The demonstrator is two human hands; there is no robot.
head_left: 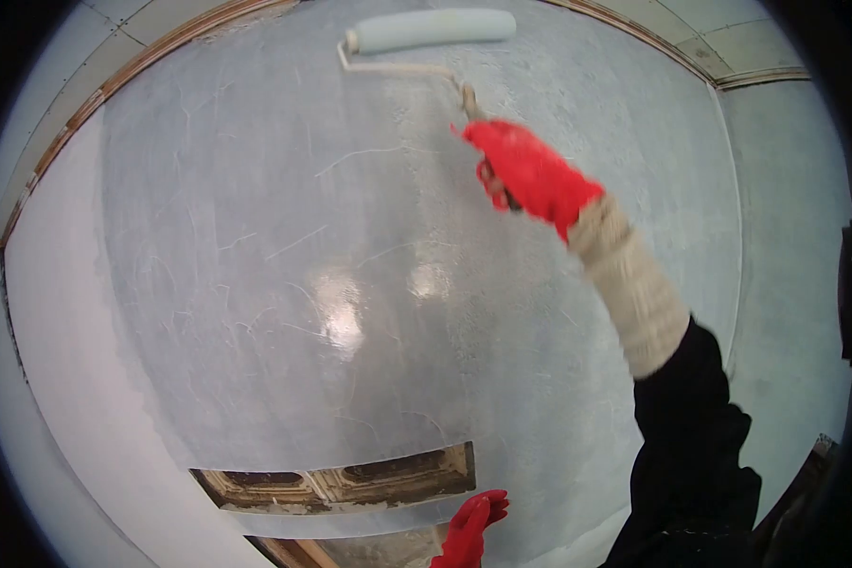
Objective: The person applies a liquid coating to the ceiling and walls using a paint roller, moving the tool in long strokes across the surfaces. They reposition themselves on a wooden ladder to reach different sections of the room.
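A paint roller [435,30] with a pale, wet-looking cover lies against the upper part of the grey-blue wall [256,208]. Its thin bent wire frame runs down to a handle. My right hand [532,172], in a red rubber glove, is closed round that handle at upper right of centre. The glove meets a beige cuff and a black sleeve. Low in the view, my left hand [473,530] in a matching red glove holds nothing, its fingers stretched to the right. It is near the wall opening [331,485], just below its right end.
Brown wooden trim [114,85] borders the panelled surface at the top. A white strip [62,275] runs down the left side of the wall. Another pale wall [790,227] meets it at the right. A second opening [379,554] cuts in at the bottom. Glossy streaks catch the light mid-wall.
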